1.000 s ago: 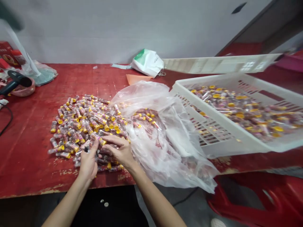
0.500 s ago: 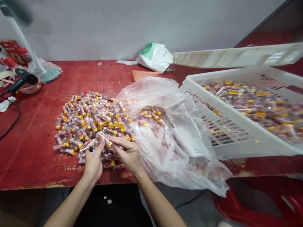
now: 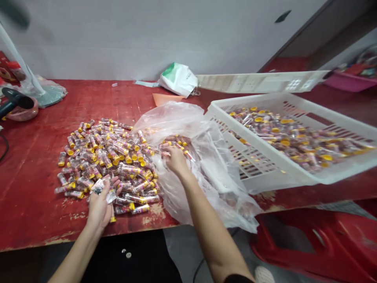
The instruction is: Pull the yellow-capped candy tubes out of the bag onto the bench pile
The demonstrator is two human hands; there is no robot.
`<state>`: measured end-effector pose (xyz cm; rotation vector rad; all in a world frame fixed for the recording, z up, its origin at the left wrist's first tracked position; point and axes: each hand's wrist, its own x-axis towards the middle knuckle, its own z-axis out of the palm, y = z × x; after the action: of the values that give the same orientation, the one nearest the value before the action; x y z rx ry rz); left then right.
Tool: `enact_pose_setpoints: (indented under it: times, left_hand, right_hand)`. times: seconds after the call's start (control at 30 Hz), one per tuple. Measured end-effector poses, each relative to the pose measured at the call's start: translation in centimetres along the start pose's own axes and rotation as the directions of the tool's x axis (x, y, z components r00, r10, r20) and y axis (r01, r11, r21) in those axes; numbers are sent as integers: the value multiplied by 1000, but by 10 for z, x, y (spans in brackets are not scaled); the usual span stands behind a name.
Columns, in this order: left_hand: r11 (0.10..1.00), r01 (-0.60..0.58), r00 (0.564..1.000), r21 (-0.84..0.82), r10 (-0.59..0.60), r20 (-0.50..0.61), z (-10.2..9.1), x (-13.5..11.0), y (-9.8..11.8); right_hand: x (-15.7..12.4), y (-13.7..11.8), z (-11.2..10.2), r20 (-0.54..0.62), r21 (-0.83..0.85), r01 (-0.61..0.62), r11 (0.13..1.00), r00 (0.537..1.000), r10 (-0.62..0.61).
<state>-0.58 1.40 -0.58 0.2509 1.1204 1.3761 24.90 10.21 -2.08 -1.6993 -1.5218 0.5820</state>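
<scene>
A heap of small clear tubes with yellow caps [image 3: 108,157] lies on the red table [image 3: 35,173]. My left hand [image 3: 101,202] rests at the heap's near edge, fingers curled round a small crumpled wrapper [image 3: 103,190]. My right hand [image 3: 176,159] reaches forward into the mouth of a clear plastic bag [image 3: 203,173], its fingers closed among a few tubes [image 3: 176,142] lying there; what they grip is hidden. The bag sags over the table's front edge.
A white slotted crate [image 3: 279,173] full of the same tubes stands tilted at the right, with a white lid [image 3: 259,80] behind it. A white-green pouch [image 3: 178,78] lies by the wall. A black tool [image 3: 13,103] sits far left. A red stool [image 3: 318,243] stands below.
My right hand left the near edge of the heap and moved forward and right into the bag's mouth. My left hand drew back slightly, still on the wrapper.
</scene>
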Motion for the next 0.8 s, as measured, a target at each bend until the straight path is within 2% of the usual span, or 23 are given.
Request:
enact_pose_setpoints:
  times: [0.1, 0.2, 0.3, 0.43, 0.47, 0.53, 0.6, 0.63, 0.7, 0.8]
  left_hand:
    - [999, 29, 1000, 25, -29, -5, -2, -3, 1]
    - [998, 49, 999, 30, -49, -4, -3, -9, 2]
    - [997, 75, 997, 0, -75, 3, -4, -16, 0]
    - [976, 202, 975, -84, -208, -75, -1, -23, -10]
    - [968, 225, 968, -107, -235, -91, 0, -25, -13]
    - [960, 244, 961, -136, -258, -99, 1, -28, -16]
    - [961, 231, 967, -149, -244, -74, 2, -31, -18]
    - [963, 217, 972, -158, -229, -57, 2, -32, -18]
    - [961, 206, 977, -184, -211, -11, 2, -35, -17]
    - [955, 212, 977, -208, -210, 31, 1, -40, -15]
  right_hand:
    - [28, 23, -18, 9, -20, -64, 998, 998, 65]
    - [19, 24, -25, -20, 24, -88, 996, 996, 89]
    - [-24, 7, -24, -26, 141, -70, 988, 997, 75]
    - [-101, -32, -4, 141, 378, -67, 923, 990, 14]
    - [-117, -41, 3, 228, 496, -107, 862, 973, -11]
    - [-143, -58, 17, 392, 711, -267, 650, 918, -53]
    - [-157, -70, 30, 496, 792, -423, 440, 866, -58]
    - [-160, -75, 36, 516, 789, -458, 410, 856, -36]
    - [-161, -82, 47, 482, 767, -429, 477, 876, 13]
    - [-155, -86, 60, 294, 682, -233, 693, 955, 32]
